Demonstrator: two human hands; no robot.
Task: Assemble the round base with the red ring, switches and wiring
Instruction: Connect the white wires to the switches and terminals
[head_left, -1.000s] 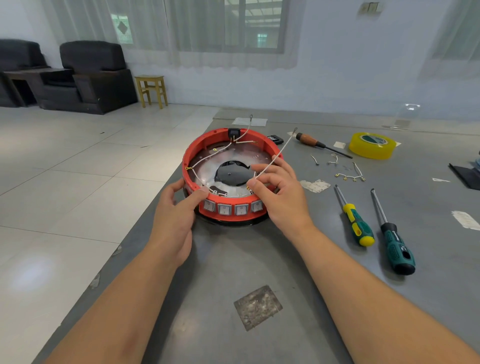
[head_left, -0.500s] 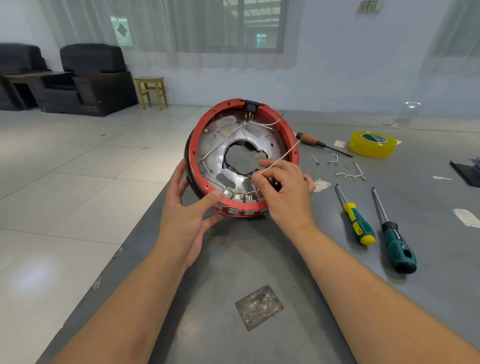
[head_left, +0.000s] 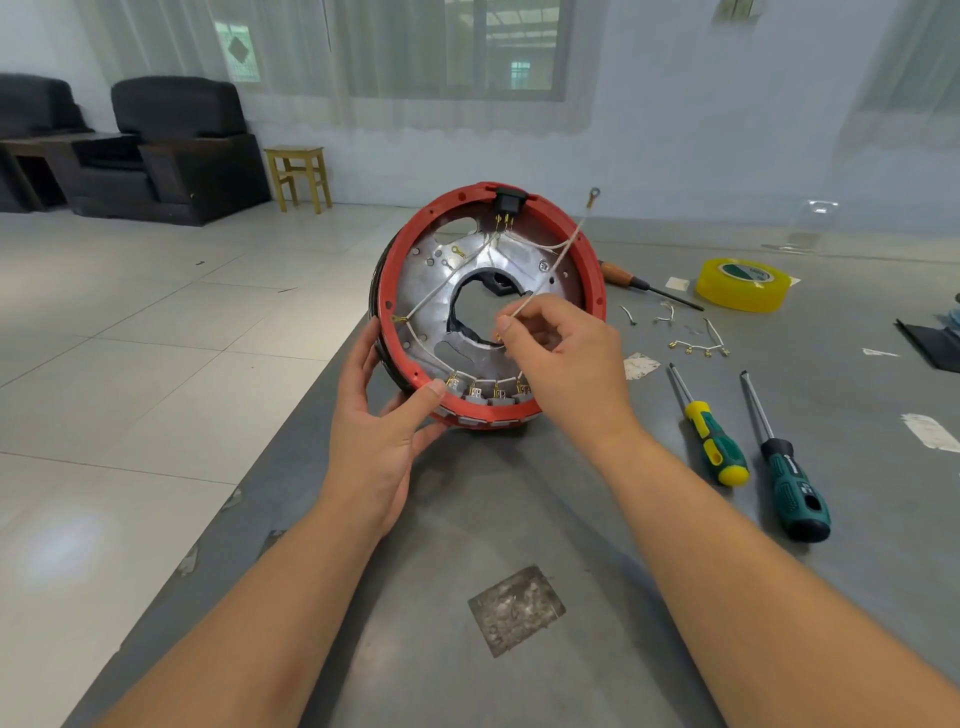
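I work at the near-left corner of a grey table (head_left: 519, 519) in a tiled room, with my two screwdrivers (head_left: 711, 426) and the yellow tape roll (head_left: 744, 285) laid well off to my right so the space in front of me stays free. The round base (head_left: 441, 291) stands tipped up on its edge there, red ring (head_left: 592, 280) and open inside facing me, because my left hand (head_left: 379, 426) props it with the thumb hooked over the rim beside the row of switches (head_left: 488, 393). My right hand (head_left: 566, 358) pinches a loose white wire (head_left: 561, 260) between thumb and forefinger, its ring terminal sticking up past the rim, I judge to lead it to a switch tab.
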